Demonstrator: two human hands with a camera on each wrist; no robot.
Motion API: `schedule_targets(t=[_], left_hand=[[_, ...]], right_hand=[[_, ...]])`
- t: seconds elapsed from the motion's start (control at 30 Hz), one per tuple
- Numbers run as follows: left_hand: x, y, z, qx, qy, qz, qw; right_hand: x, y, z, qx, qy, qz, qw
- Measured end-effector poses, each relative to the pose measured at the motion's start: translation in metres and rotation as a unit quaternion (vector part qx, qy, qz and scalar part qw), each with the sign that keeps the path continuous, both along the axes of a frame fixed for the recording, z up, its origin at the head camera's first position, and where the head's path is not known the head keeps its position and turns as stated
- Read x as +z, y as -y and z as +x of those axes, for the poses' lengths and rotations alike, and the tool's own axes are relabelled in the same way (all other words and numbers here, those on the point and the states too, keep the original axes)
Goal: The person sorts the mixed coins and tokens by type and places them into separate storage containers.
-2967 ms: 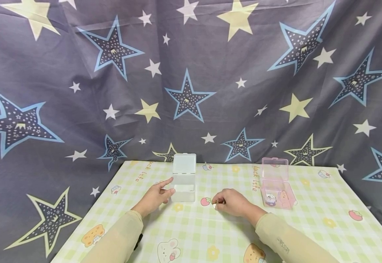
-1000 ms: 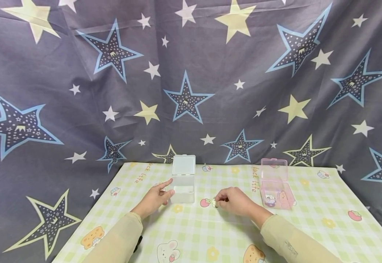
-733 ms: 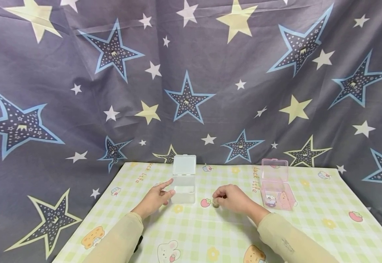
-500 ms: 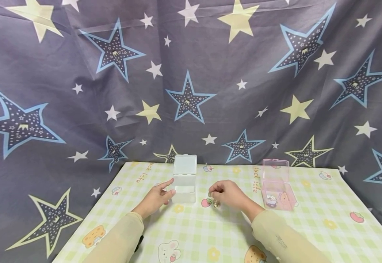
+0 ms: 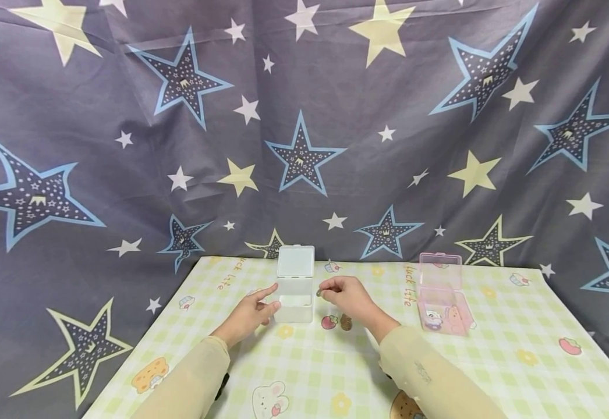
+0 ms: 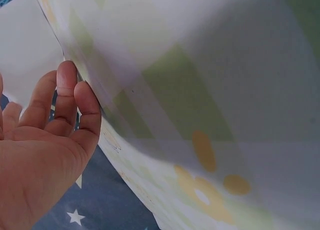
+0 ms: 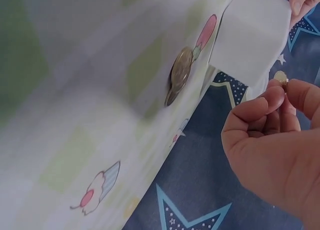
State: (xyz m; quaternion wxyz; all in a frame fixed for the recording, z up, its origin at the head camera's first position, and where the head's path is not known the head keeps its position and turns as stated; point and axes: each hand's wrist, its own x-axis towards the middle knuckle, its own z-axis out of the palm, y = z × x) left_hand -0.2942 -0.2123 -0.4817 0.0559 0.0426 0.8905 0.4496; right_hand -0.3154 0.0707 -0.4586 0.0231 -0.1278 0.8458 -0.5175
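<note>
A white, see-through box [image 5: 294, 315] stands on the table with its lid [image 5: 296, 262] raised. My left hand [image 5: 247, 314] is at the box's left side, thumb and index finger extended against it; in the left wrist view its other fingers [image 6: 66, 77] are loosely bent. Between thumb and fingertips my right hand [image 5: 350, 299] pinches a coin [image 7: 280, 78], just right of the box. Several more coins [image 7: 181, 70] lie in a small overlapping pile on the cloth, below the right hand in the head view and beside a printed strawberry.
A pink see-through box [image 5: 443, 314] with its lid up stands to the right, with something small, white and purple in it. The checked tablecloth [image 5: 304, 372] carries printed pictures. Behind the table hangs a grey curtain [image 5: 315, 87] with stars.
The right hand has lifted a coin from the pile and moved left and away from me toward the white box, uncovering the remaining coins. The left hand has stayed at the box.
</note>
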Motion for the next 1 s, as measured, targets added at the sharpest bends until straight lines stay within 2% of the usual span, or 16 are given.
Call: schedule_targets(t=[0.37, 0.67, 1.0], left_hand=[[-0.001, -0.001, -0.001, 0.003, 0.003, 0.004, 1.0], [-0.004, 0.0, -0.003, 0.004, 0.003, 0.011, 0.9999], [-0.001, -0.001, 0.0, 0.009, 0.011, 0.014, 0.9998]], right_hand=[[-0.004, 0.013, 0.0, 0.019, 0.01, 0.025, 0.999], [-0.003, 0.019, 0.004, 0.016, 0.054, 0.023, 0.998], [-0.005, 0.02, 0.005, 0.014, 0.042, 0.029, 0.999]])
